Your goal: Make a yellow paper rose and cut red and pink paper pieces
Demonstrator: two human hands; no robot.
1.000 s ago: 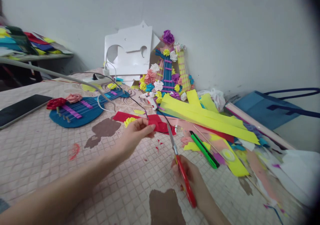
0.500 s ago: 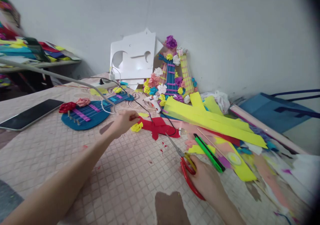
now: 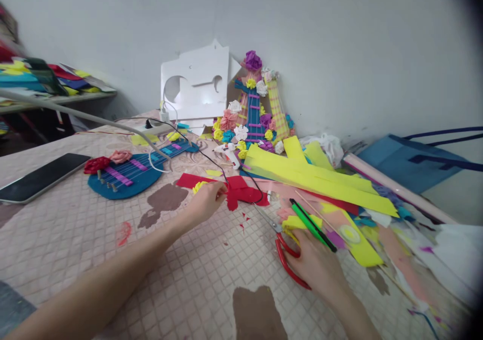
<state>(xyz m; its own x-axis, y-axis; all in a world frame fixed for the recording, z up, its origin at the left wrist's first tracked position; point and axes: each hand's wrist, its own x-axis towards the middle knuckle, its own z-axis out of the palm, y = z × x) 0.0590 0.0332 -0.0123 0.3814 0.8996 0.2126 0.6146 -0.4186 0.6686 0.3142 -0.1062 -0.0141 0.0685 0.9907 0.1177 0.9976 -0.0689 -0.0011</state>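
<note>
My left hand (image 3: 207,201) is closed, thumb and fingers pinched together at the lower edge of the red paper pieces (image 3: 247,194). What lies between those fingertips is too small to make out. A yellow paper flower (image 3: 198,185) shows partly behind this hand. My right hand (image 3: 315,257) is curled over the handles of red-handled scissors (image 3: 281,239), whose blades point up and left toward the red paper. Small red scraps (image 3: 243,220) are scattered near the blade tips. Just beyond the right hand's fingers is a green utility knife (image 3: 311,224).
Left lie a blue paper guitar (image 3: 139,174) with paper roses and a dark phone (image 3: 41,176). A white glue gun (image 3: 229,154) with a black cord sits behind the red paper. Yellow paper strips (image 3: 313,176) cover the right; decorated guitars (image 3: 256,113) lean on the wall.
My left hand has moved right along the red paper, uncovering its left end. My right hand and the scissors have shifted slightly right. The camera view has turned a little.
</note>
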